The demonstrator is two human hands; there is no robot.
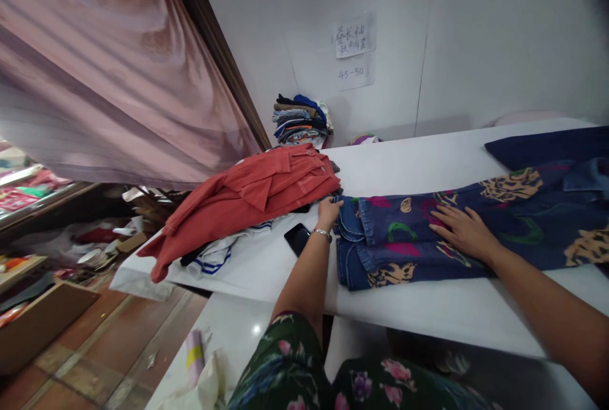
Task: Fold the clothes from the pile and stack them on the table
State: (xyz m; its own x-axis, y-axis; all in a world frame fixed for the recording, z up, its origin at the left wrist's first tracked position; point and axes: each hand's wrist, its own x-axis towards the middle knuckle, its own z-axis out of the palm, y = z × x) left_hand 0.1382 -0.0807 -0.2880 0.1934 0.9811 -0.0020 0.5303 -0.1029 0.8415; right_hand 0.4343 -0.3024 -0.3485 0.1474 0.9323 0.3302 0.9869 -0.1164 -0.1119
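A blue denim jacket (457, 232) printed with pink, green and tan shapes lies lengthwise on the white table (285, 273), folded narrow. At its left end, by the collar-like dark edge, the fingers of my left hand (329, 212) are closed on the denim. My right hand (464, 231) rests flat on the middle of the jacket, fingers spread. Left of my left hand lies a heap of clothes with a red garment (247, 188) on top and white, blue-striped cloth (214, 257) under it. A black phone (297, 238) lies beside my left wrist.
A stack of folded clothes (302, 119) stands against the wall behind the table. Dark navy cloth (552, 146) lies at the back right. A pink curtain (118, 67) hangs at the left, above boxes (42, 321) on the tiled floor. Handwritten paper signs (354, 45) are on the wall.
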